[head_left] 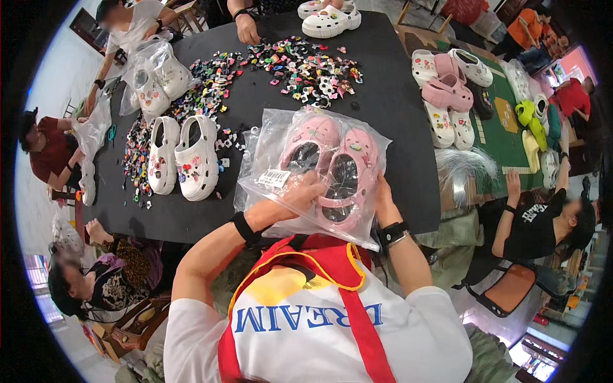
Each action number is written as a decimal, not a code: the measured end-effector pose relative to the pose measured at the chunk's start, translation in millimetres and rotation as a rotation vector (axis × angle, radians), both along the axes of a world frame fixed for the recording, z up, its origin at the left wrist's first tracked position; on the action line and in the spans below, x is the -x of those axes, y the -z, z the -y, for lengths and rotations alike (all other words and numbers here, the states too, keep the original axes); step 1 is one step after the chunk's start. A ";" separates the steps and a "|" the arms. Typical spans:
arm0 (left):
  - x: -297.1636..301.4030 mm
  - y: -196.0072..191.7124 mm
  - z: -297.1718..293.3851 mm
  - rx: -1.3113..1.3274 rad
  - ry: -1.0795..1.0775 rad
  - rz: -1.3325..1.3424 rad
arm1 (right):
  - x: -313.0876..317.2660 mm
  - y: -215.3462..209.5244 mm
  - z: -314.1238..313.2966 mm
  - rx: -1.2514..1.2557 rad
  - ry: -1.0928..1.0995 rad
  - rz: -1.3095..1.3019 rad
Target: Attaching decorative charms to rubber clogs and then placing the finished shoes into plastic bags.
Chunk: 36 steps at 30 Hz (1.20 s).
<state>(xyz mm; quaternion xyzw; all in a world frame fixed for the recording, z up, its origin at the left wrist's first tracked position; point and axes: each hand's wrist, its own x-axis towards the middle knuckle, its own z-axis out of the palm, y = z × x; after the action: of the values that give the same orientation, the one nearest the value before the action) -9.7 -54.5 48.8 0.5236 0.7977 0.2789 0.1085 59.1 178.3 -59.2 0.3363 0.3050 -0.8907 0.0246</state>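
Pink clogs [332,163], a pair sealed side by side inside a clear plastic bag [268,150], sit at the near edge of the black bench [396,108], right in front of your chest. Your left hand [300,191] is clenched on the bag's near-left side, its grip pinching film and the heel of the left clog together. Your right hand [382,195] cups the right clog's heel from the outside, fingers closed against the bag. A white barcode label [274,177] is stuck to the bag just above your left thumb.

Judging by the look, the clogs are light, springy foam, firm enough to hold shape, while the film is thin, slick and crinkly, likely to slide over the shoes. Taking hold through the film at the heels or heel straps seems surest.

Further out on the bench, to your left, a white pair of clogs [184,156] stands bare, decorated with small charms. Beyond it a scatter of colourful shoe charms [300,67] spreads across the far half. More bagged white clogs [156,76] lie at the far left, beside another person's hands. On a green table [504,137] to the right, pink and white clogs [447,92] are grouped.
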 end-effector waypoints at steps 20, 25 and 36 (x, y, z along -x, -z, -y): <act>-11.6 -28.9 -3.6 0.082 0.293 -0.337 | -6.5 -15.8 -61.9 -0.032 0.091 -0.141; -8.9 52.2 -24.5 -0.116 0.295 -0.285 | 6.2 -39.9 -111.3 -0.304 0.339 0.107; -18.4 17.7 -50.4 -0.023 0.405 -0.532 | 101.7 -65.0 -129.9 -1.035 -0.319 0.009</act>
<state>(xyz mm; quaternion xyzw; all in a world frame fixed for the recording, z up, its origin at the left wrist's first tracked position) 8.7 -4.1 31.0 0.7271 0.6746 0.1143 -0.0562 -42.5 308.2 5.8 0.2578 0.7511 -0.6077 -0.0079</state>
